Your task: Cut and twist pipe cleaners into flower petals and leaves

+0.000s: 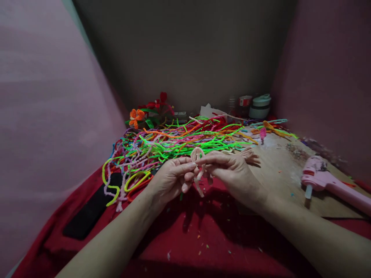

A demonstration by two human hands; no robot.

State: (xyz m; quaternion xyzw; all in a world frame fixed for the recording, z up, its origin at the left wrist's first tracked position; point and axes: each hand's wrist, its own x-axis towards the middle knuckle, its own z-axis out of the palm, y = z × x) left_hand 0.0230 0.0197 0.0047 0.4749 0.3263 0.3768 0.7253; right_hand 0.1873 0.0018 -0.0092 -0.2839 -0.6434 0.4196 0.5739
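Note:
Both hands meet above the front of the table, pinching a pale pink pipe cleaner (197,153) bent into a loop at the top, with a tail hanging below. My left hand (175,174) grips it from the left between thumb and fingers. From the right, my right hand (224,166) closes on it at the base of the loop; some fingertips are hidden behind. Just beyond lies a large heap of coloured pipe cleaners (185,143), green, pink, orange and purple. A bundle of pale pipe cleaners (249,153) rests behind my right hand.
A pink glue gun (324,179) lies on a brown board (278,173) at right. Left are a long black object (92,210) and yellow-handled scissors (136,181). Fuzzy flowers (136,117) and a lidded container (260,107) stand at the back. Scraps dot the red cloth (214,243).

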